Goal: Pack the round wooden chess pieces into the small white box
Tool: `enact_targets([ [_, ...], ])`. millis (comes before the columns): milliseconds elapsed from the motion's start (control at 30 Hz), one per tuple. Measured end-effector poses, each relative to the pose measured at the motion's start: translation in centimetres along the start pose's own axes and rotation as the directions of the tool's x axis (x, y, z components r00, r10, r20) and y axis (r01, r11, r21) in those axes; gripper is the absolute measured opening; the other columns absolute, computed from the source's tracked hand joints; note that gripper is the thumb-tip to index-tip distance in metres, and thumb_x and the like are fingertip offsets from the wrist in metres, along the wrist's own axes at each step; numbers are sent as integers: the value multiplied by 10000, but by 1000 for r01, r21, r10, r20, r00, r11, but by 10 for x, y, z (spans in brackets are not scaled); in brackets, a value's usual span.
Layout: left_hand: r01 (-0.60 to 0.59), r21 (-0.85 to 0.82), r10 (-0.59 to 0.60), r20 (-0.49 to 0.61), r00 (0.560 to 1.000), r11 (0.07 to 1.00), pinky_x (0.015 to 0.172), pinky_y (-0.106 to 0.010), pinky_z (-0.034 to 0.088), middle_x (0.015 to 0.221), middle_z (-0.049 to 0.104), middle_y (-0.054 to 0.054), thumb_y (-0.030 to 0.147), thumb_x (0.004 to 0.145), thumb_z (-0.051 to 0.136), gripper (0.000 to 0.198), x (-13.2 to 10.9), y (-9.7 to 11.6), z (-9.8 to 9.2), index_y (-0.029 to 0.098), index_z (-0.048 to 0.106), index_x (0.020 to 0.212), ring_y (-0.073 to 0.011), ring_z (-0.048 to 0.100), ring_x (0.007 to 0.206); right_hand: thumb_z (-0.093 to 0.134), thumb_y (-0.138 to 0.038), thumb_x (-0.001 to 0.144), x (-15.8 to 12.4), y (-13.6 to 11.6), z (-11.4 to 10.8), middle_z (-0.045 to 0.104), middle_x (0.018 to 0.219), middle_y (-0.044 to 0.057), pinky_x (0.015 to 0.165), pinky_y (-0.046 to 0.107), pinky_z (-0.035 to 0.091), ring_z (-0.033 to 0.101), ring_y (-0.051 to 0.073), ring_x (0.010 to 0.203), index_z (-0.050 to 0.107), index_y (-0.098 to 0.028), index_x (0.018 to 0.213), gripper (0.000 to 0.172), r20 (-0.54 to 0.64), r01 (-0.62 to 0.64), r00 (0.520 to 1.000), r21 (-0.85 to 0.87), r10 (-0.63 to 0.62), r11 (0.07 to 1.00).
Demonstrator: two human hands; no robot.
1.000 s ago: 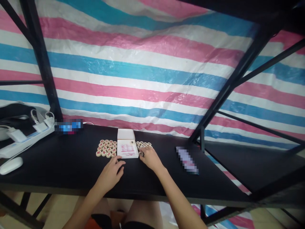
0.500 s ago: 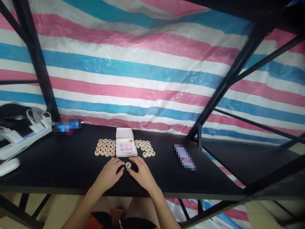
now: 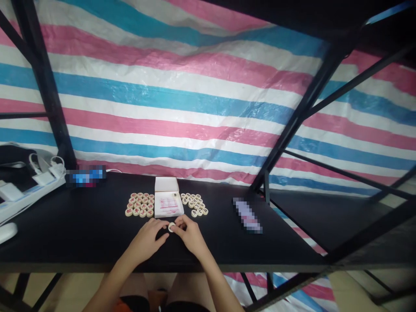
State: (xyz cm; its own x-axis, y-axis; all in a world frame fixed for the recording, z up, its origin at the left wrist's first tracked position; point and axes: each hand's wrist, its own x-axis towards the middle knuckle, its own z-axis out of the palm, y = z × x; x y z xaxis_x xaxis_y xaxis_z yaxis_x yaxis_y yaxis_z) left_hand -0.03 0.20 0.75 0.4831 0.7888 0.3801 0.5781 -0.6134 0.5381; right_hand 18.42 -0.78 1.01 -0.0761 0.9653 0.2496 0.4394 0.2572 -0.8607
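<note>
A round xiangqi piece [image 3: 170, 226] with a pale face is between my hands, in front of the box. My right hand [image 3: 188, 234] pinches it, the thumb lying partly over its face. My left hand [image 3: 147, 238] is beside it with thumb and index finger apart, the index fingertip close to the piece's left edge; whether it touches I cannot tell. An opened white box [image 3: 168, 211] stands just beyond, with red line marks inside and one black-marked piece [image 3: 175, 194] in its far right corner.
Red-marked pieces [image 3: 139, 206] lie in rows left of the box; black-marked pieces [image 3: 195, 203] cluster to its right. A blurred phone-like object [image 3: 247, 215] lies farther right. At left are a power strip [image 3: 27, 197] with chargers and a white mouse-like object [image 3: 7, 232].
My right thumb and fingers have closed in on the piece, and the thumb now covers part of its face. My left hand stays beside it. The view has shifted slightly.
</note>
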Motion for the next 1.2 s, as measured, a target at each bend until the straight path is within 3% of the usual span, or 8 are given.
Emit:
enact_targets([
  [167,64,-83,-66,-21,998,994,850,-336,483,1004,658,-43,215,801,586,323,1,-7,5,242,610,1122,-208,608,922,588,-323,820,3,-6,6,677,689,-8,637,235,443,610,145,645,677,-199,908,176,70,26,997,37,-29,999],
  [333,131,-134,-134,-12,991,982,818,-312,494,921,665,-43,227,825,548,293,2,-9,5,216,621,1109,-185,633,847,568,-340,845,-5,-9,9,725,802,22,702,247,478,668,173,742,680,-201,882,183,12,43,999,88,-45,995],
  [933,162,-127,-159,34,987,979,765,-275,475,892,695,-40,300,845,523,248,4,-3,0,222,682,1018,-183,634,801,554,-331,856,-8,-12,9,698,717,12,620,212,442,632,143,648,657,-189,743,208,-23,60,998,-59,-61,996],
  [1200,223,-271,-206,89,974,936,787,-272,482,927,729,-34,340,822,544,271,5,1,-6,217,692,1012,-197,651,817,497,-272,868,-9,-11,9,696,739,20,672,224,451,633,152,693,665,-189,790,203,-12,82,996,-83,-83,993],
])
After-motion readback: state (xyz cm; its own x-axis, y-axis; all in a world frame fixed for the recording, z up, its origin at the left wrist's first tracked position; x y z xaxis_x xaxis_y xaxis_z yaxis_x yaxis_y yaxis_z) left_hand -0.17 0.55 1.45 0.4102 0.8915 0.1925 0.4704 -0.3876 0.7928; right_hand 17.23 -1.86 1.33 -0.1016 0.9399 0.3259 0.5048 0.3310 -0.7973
